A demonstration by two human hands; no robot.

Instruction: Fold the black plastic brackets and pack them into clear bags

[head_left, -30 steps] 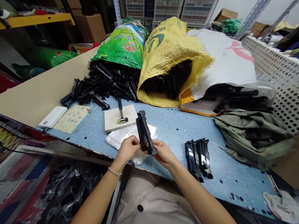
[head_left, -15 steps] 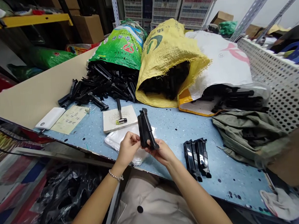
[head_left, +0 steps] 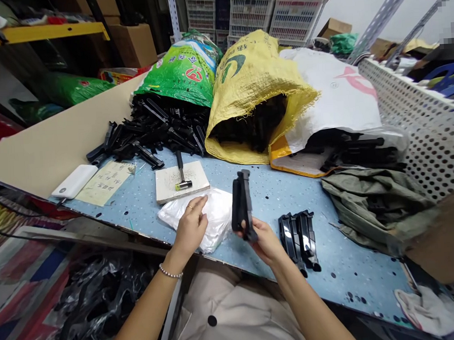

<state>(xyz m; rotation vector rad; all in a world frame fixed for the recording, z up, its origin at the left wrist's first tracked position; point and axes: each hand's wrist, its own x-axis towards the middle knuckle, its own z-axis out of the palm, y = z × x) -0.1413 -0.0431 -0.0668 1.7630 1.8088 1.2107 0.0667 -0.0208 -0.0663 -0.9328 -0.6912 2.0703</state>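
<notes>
A long black plastic part [head_left: 242, 204] stands tilted up in my right hand [head_left: 265, 240], whose fingers close round its lower end. My left hand [head_left: 192, 223] lies over a stack of thin white plastic bags [head_left: 218, 211], fingers stretched out and holding nothing. Behind the bags, a small hammer [head_left: 181, 175] with a black handle and yellow tip rests on a pale block [head_left: 163, 183]. To the right of my right hand, several similar black parts [head_left: 299, 240] lie side by side on the blue tabletop [head_left: 254, 262].
A green sack [head_left: 180, 73] spills a heap of black parts [head_left: 164, 125]. Beside it lie a yellow sack [head_left: 252, 77] and a white sack [head_left: 333, 93], both with black parts inside. A white power bank [head_left: 75, 181], a handwritten note [head_left: 106, 184] and an olive cloth [head_left: 373, 203] are also on the table.
My left hand has let go of the black part and moved left over the white bags. My right hand has carried the part to the right.
</notes>
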